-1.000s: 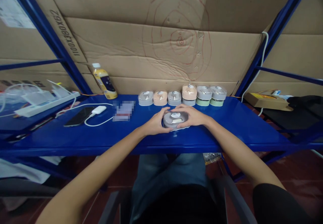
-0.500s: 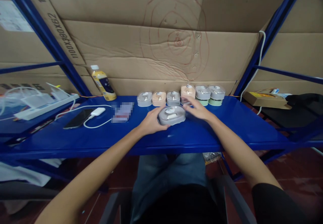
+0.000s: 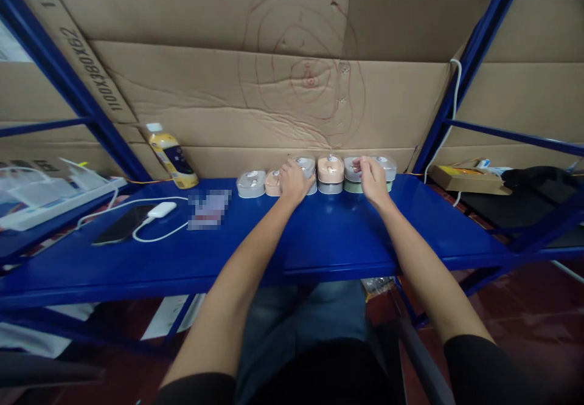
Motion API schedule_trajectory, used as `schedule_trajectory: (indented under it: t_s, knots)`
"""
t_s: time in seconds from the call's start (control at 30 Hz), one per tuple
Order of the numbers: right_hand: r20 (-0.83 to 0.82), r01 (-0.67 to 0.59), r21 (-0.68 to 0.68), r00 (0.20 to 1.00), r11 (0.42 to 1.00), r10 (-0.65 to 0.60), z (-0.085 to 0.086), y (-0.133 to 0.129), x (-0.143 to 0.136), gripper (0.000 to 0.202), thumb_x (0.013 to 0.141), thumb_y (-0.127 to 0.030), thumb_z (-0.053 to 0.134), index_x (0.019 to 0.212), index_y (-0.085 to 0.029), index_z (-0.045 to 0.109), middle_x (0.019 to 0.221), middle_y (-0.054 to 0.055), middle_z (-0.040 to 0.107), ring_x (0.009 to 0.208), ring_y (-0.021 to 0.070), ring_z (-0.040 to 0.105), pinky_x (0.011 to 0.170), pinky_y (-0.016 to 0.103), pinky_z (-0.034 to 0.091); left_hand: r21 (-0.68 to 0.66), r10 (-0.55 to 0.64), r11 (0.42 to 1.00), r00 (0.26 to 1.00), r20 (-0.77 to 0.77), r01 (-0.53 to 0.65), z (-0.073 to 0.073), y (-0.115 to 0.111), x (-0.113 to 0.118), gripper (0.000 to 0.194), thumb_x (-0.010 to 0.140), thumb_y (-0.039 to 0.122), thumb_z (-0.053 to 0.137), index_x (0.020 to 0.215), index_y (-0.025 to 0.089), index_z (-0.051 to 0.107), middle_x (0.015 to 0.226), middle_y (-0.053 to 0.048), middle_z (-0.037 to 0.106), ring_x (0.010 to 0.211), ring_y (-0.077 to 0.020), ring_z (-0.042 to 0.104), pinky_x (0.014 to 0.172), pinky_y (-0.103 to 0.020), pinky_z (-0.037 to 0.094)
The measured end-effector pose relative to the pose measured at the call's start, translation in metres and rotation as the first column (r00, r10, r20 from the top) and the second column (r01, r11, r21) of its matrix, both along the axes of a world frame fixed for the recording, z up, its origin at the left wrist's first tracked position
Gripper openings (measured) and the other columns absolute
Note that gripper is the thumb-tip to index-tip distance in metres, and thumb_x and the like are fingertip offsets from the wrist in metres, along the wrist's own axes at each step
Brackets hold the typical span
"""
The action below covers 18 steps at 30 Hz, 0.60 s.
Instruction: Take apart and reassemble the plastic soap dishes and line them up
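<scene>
A row of small rounded boxes with clear lids stands along the back of the blue table. My left hand [image 3: 294, 181] is closed around a grey box [image 3: 305, 164], which sits stacked on another grey one. To its left are a peach box [image 3: 272, 183] and a grey box [image 3: 250, 184]. Right of it stands a peach box [image 3: 331, 169] on a grey one. My right hand [image 3: 373, 179], fingers apart and holding nothing, is in front of the grey-over-green stacks [image 3: 353, 174] at the right end.
A yellow bottle [image 3: 172, 157] stands at the back left. Before it lie a phone [image 3: 125, 225], a white charger [image 3: 162, 210] with a cable, and a blurred packet [image 3: 208, 210]. A cardboard backing [image 3: 205, 76] rises behind the table [image 3: 328, 247].
My left hand has carried the grey box back and onto the third box from the left. My right hand has moved right, to the green-bottomed stacks. The view has shifted slightly.
</scene>
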State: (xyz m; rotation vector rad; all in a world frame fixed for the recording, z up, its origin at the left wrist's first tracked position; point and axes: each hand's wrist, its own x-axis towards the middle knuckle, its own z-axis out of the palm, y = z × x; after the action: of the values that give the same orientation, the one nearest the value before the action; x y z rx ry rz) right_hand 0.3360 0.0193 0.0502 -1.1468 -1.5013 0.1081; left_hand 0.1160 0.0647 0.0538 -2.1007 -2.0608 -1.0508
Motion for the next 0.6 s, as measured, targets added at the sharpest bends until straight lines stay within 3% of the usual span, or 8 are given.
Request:
schedule_trajectory:
  t_s: [0.07,0.17,0.37,0.47,0.6]
  knots:
    - [0.004,0.001,0.009,1.000,1.000,-0.001,0.001,0.000,0.000,0.073,0.103,-0.078,0.026,0.109,-0.024,0.075,0.109,0.012,0.075,0.099,0.0277,0.070,0.095,0.047,0.057,-0.001,0.016,1.000,1.000,-0.005,-0.016,-0.002,0.004,0.007,0.095,0.089,0.052,0.066,0.154,-0.010,0.034,0.144,-0.041,0.055,0.140,-0.0522,0.052,0.118,-0.057,0.037]
    - [0.022,0.000,0.023,1.000,1.000,-0.001,0.001,-0.001,0.000,0.071,0.103,-0.077,0.027,0.107,-0.024,0.076,0.108,0.012,0.074,0.102,0.0291,0.069,0.096,0.049,0.057,-0.016,-0.004,1.000,1.000,0.021,0.005,-0.001,0.009,0.007,0.099,0.090,0.052,0.063,0.160,-0.008,0.028,0.146,-0.040,0.055,0.143,-0.0539,0.048,0.119,-0.061,0.033]
    - [0.052,-0.015,0.013,0.999,1.000,0.015,0.002,-0.002,-0.001,0.065,0.105,-0.071,0.030,0.100,-0.025,0.076,0.104,0.014,0.074,0.109,0.0329,0.068,0.101,0.055,0.055,-0.090,-0.103,0.991,0.995,0.009,0.103,0.007,0.011,-0.005,0.100,0.086,0.045,0.069,0.162,-0.005,0.027,0.148,-0.038,0.056,0.145,-0.0513,0.050,0.118,-0.057,0.038]
    - [0.062,-0.021,0.004,0.998,1.000,0.020,0.002,-0.002,-0.001,0.064,0.104,-0.071,0.031,0.099,-0.025,0.075,0.104,0.013,0.075,0.108,0.0334,0.069,0.101,0.056,0.055,-0.093,-0.142,0.986,0.990,-0.002,0.141,0.008,0.009,-0.021,0.096,0.088,0.046,0.067,0.164,0.002,0.029,0.147,-0.033,0.060,0.143,-0.0490,0.053,0.116,-0.056,0.042]
    - [0.070,-0.020,-0.002,0.997,1.000,0.020,0.002,-0.004,-0.002,0.063,0.104,-0.072,0.033,0.098,-0.025,0.075,0.106,0.013,0.076,0.109,0.0329,0.069,0.100,0.054,0.055,-0.025,-0.131,0.991,0.983,-0.126,0.129,0.004,0.008,-0.062,0.079,0.089,0.038,0.063,0.159,0.006,0.042,0.152,-0.029,0.055,0.145,-0.0450,0.051,0.119,-0.053,0.040]
